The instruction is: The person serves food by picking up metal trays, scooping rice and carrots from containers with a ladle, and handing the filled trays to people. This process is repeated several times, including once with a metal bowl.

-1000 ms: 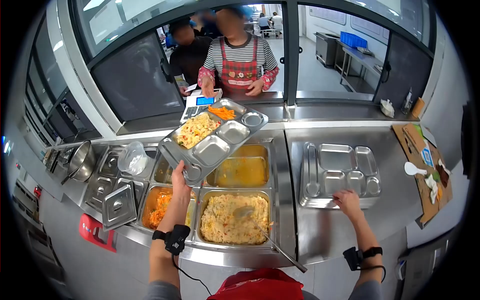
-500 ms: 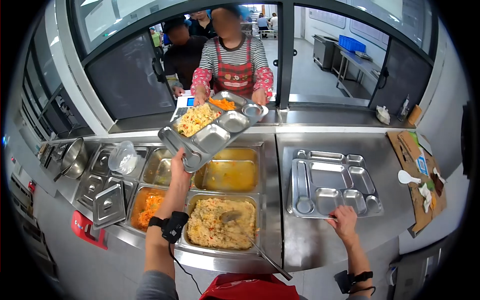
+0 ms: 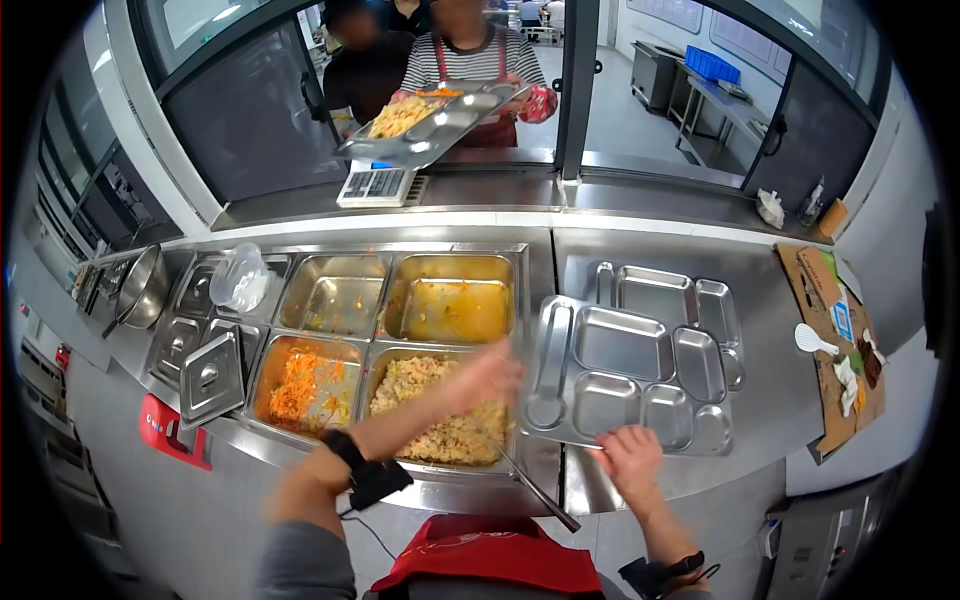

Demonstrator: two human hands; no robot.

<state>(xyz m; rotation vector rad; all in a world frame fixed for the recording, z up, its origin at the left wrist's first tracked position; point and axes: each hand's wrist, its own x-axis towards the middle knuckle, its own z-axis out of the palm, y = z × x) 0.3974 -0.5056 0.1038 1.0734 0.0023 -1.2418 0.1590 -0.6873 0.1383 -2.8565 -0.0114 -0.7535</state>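
My right hand [image 3: 632,462] grips the near edge of a steel compartment tray [image 3: 622,340], which lies askew over another compartment tray [image 3: 716,296]. Blurred by motion, my left hand [image 3: 492,376] passes above the pan of fried rice [image 3: 412,388]; its fingers are too smeared to read. A long-handled ladle [image 3: 540,492] leans out of the rice, its bowl hidden by my left arm. Across the window, a person in a striped top holds a filled compartment tray [image 3: 438,134] with rice and orange shreds on it.
Shredded carrot [image 3: 300,388] sits in the pan beside the rice. Behind are a pan of yellowish liquid [image 3: 455,305] and a pan with scraps [image 3: 333,292]. Steel lids [image 3: 212,378] lie left. A white rice paddle [image 3: 815,340] rests on cardboard at right. A keypad device [image 3: 375,187] stands on the sill.
My left hand has let go of the filled tray and swung back right over the rice. The other person has drawn that tray away. My right hand has shifted the top empty tray left.
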